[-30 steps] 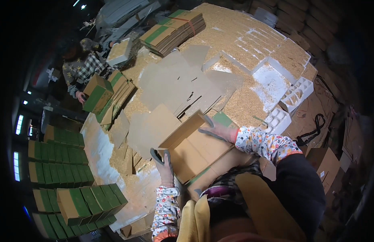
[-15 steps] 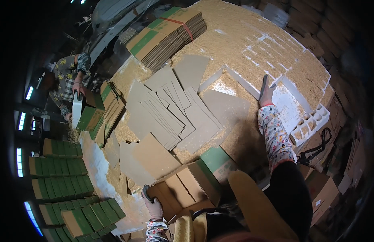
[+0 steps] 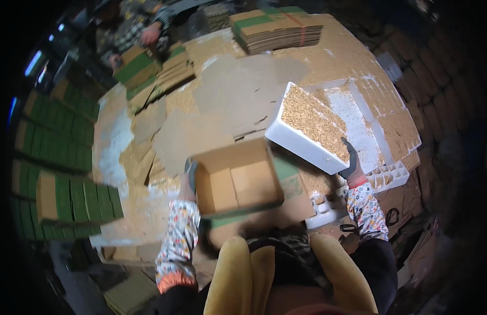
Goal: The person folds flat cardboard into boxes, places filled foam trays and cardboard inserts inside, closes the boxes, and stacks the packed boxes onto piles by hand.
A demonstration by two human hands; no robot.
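We recorded an open cardboard box (image 3: 237,181) of plain brown corrugated board, square in plan, with flat inner flaps and a green band on its outer flap. It stood directly in front of the person, above the knees, on a counter (image 3: 227,100) littered with flat cardboard sheets. The left hand (image 3: 190,176), in a dark glove, had its grip closed over the box's left wall, the fingers hooked on the rim. The left forearm rose straight from the lower edge in a patterned sleeve with an orange cuff.

We noted a white foam tray (image 3: 311,128), rectangular and thick-walled, its upper face covered with a coarse tan granular layer. It was tilted, its near corner lifted, and lay just right of the box, above it in the picture. The right hand (image 3: 351,160), also in a dark glove, had its grip clamped on the tray's lower right edge, the arm extended forward and slightly outward.

Further white foam trays (image 3: 382,113) with the same tan covering lay flat to the right. A strapped bundle of flattened cartons (image 3: 277,29) with green bands lay at the far side. Green-banded stacks (image 3: 70,194) stood at the left. Another person (image 3: 133,31) in a checked garment worked at the far left
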